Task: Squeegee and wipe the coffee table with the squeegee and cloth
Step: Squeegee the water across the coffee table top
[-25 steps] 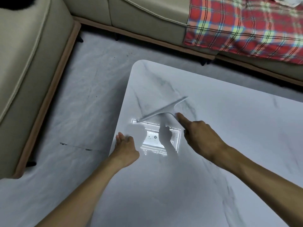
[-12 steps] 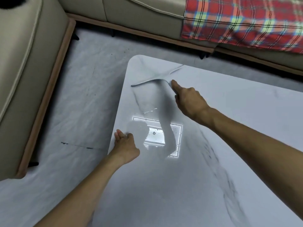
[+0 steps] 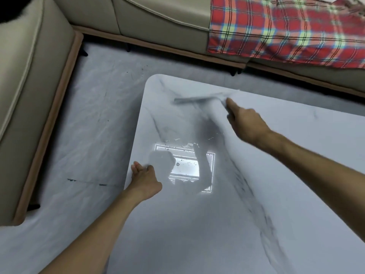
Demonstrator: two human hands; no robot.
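The coffee table [image 3: 246, 224] has a white marble top with grey veins and fills the lower right of the head view. My right hand [image 3: 244, 120] grips the handle of a pale grey squeegee [image 3: 197, 99], index finger stretched along it. The blade is blurred and lies across the far left part of the top. My left hand [image 3: 144, 177] rests on the table's left edge, fingers curled over the rim. Water drops show in a bright ceiling-light reflection [image 3: 185, 167] between my hands. No cloth is in view.
A beige sofa [image 3: 29, 86] stands at the left and another section [image 3: 158, 22] runs along the back, with a red plaid blanket [image 3: 286, 30] draped over it. Grey marble-look floor [image 3: 88, 125] lies between the sofas and the table.
Over the last second the squeegee went from near the reflection out to the far corner, then shifted right and slightly back toward me. My left hand stayed on the table edge.
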